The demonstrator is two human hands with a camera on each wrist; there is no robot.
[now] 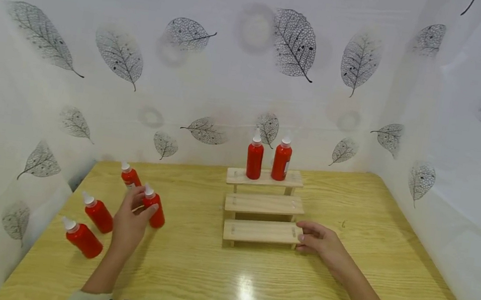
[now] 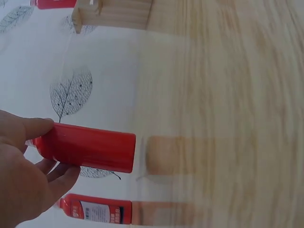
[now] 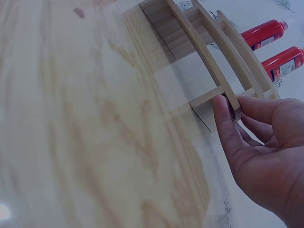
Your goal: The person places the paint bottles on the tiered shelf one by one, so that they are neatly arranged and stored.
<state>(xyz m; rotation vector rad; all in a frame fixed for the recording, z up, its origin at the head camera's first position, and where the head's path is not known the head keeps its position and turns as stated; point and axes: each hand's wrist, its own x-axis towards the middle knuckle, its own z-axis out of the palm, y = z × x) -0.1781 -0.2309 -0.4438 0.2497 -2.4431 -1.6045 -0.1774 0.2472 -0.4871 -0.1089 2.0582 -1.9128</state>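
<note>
Left hand [image 1: 129,221] gripping a red bottle [image 1: 158,217] around its upper part, left of a three-step wooden stand [image 1: 265,205]; right hand [image 1: 323,241] pinching the lowest step's [image 1: 259,230] right end. The left wrist view alone shows a gap between the bottle's base and its reflection [image 2: 171,156] on the glossy wooden table [image 1: 187,275]. Leaf-patterned sheeting [image 1: 222,79] behind.

The table [image 1: 189,265] is of yellowish wood with visible grain. Near its left edge stand three red bottles [image 1: 84,240], one nearest to the back left corner. Toward the back edge stands a three-step wooden rack [image 1: 259,231].
</note>
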